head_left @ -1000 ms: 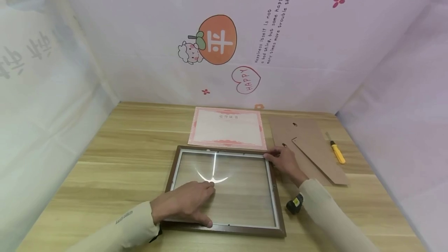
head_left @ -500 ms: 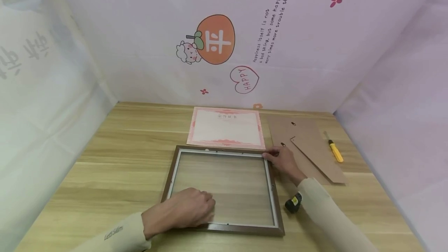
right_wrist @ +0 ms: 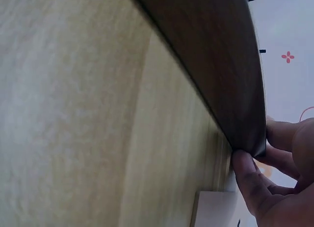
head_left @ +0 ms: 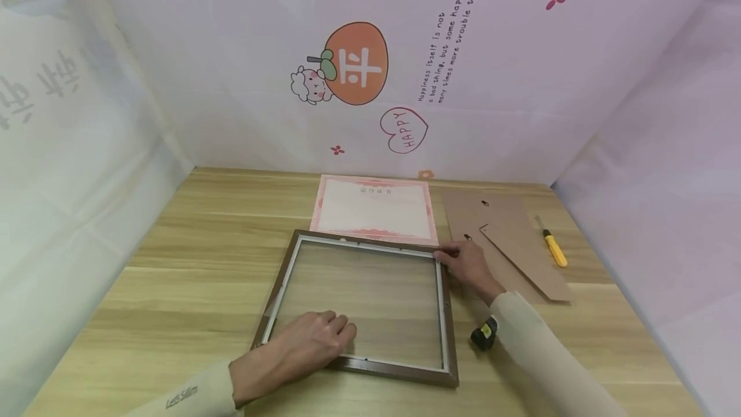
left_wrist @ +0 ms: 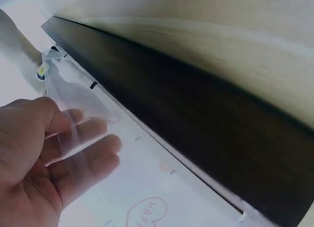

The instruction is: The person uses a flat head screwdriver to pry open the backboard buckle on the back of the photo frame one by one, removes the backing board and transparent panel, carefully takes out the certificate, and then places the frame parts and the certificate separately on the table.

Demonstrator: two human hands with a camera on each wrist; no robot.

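Observation:
A brown picture frame (head_left: 422, 373) with a white inner lip and a clear pane (head_left: 359, 301) lies back side up on the wooden table. My left hand (head_left: 307, 343) is over its near left part, fingers curled. In the left wrist view, a thin, see-through film (left_wrist: 73, 94) runs from between thumb and fingers; its far extent is hard to tell from reflections. My right hand (head_left: 466, 266) pinches the frame's far right corner, thumb on one side and fingers on the other, as the right wrist view shows.
A pink-bordered paper sheet (head_left: 373, 208) lies behind the frame. To the right are a brown backing board (head_left: 503, 224) with its stand leg, a yellow-handled screwdriver (head_left: 556, 250) and a small black tape measure (head_left: 484, 334). Printed cloth walls (head_left: 498, 114) surround the table.
My left hand has gone from spread fingers to curled ones over the pane. The frame has turned slightly, its near edge shifting left. My right hand keeps its hold on the corner.

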